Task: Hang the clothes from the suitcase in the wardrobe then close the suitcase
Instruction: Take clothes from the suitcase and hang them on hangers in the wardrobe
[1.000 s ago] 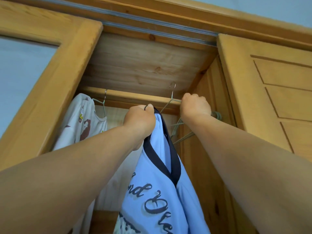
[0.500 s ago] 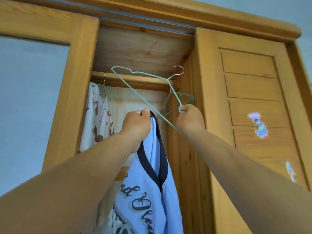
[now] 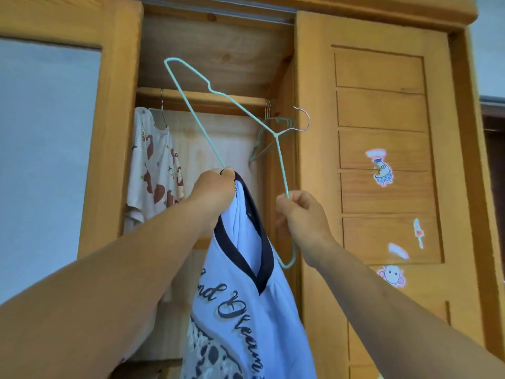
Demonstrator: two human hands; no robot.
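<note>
L hand (image 3: 216, 191) grips blue shirt (image 3: 246, 310) collar; R hand (image 3: 299, 213) pinches hanger (image 3: 232, 103). Feed lower hanger end thru neck opening w/o stretching collar.

Blue shirt (image 3: 246, 310): dark script lettering, partly readable, "…nd Ocean…". Door stickers (image 3: 382, 170): no readable text.

You're in a home bedroom, right up at the wardrobe.

In front of you stands a pine wardrobe (image 3: 382, 160) with cartoon stickers (image 3: 383, 170) on its door, a printed T-shirt (image 3: 155, 170) hanging from the wooden rail (image 3: 199, 96) beside spare wire hangers (image 3: 273, 132), and pale painted wall (image 3: 489, 50) behind.
</note>
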